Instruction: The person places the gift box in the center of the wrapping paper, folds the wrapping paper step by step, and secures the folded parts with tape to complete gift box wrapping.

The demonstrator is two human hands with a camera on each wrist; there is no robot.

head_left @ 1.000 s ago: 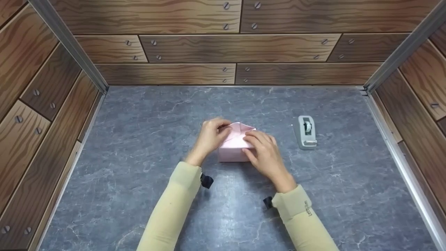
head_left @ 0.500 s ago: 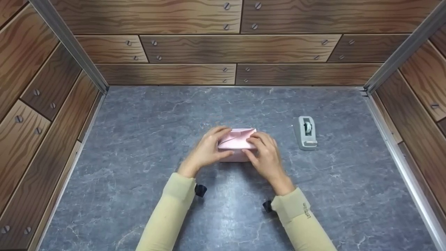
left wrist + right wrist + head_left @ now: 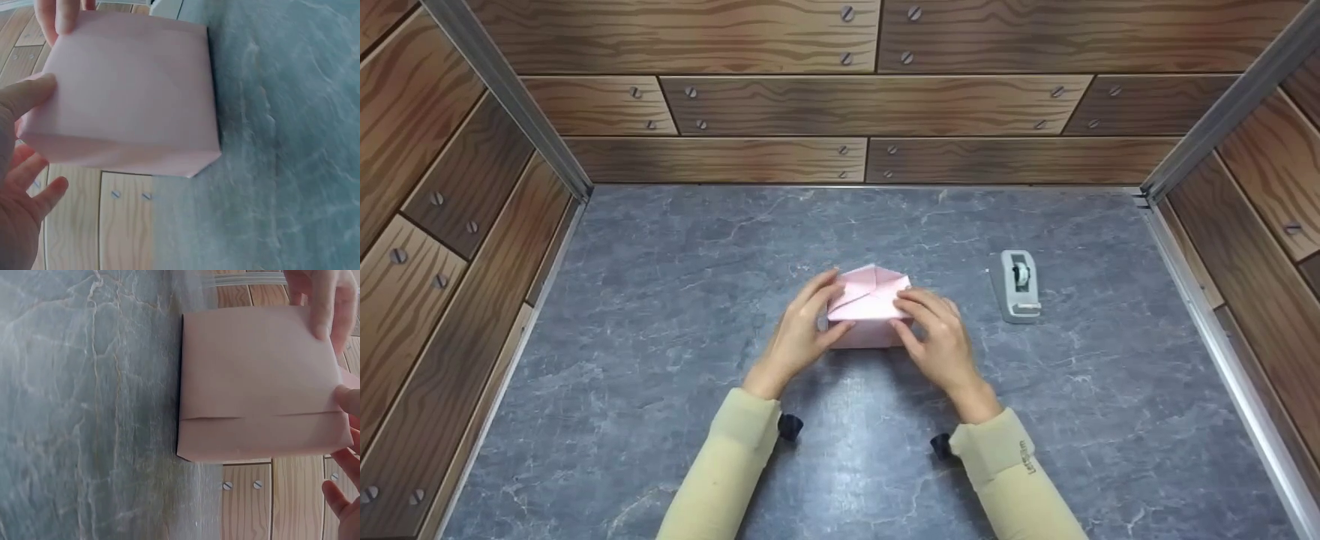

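A small box wrapped in pink paper (image 3: pixel 867 336) stands upright on the table, its top paper folded into creased flaps that rise to a peak at the back. My left hand (image 3: pixel 795 334) holds its upper left corner, thumb on the near face and fingers on the top and side. On the other side my right hand (image 3: pixel 943 341) grips the upper right corner, thumb in front and fingertips on the folded top. In the left wrist view the near face of the box (image 3: pixel 129 90) looks smooth. The right wrist view shows a seam across the box (image 3: pixel 253 365).
A grey tape dispenser (image 3: pixel 1020 286) with a roll of clear tape stands to the right of the box. The marbled grey table (image 3: pixel 675 247) is bounded by wood-patterned walls (image 3: pixel 877 105) at the back and both sides, with metal rails along the edges.
The top flap at the back was pressed down half a second ago and now stands up in a peak again. My left hand has drawn back from the top to the left corner.
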